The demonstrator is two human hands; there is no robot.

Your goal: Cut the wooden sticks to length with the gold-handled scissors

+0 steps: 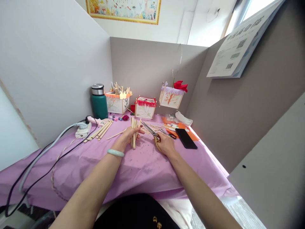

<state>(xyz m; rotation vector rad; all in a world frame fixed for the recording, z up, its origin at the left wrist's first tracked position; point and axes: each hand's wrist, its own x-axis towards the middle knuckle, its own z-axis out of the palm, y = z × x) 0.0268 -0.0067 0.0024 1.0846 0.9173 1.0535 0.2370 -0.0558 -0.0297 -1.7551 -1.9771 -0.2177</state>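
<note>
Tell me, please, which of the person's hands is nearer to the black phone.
Right. The right hand, holding the scissors, is a little to the left of the phone. The left hand, with a bundle of sticks, is farther left, past the scissors.

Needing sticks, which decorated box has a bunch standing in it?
The orange-trimmed box beside the green bottle; the red-fringed box and purple-fringed box show none.

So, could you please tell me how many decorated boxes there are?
3: an orange-trimmed box beside the green bottle, a red-fringed box in the middle, and a purple-fringed box at right.
</note>
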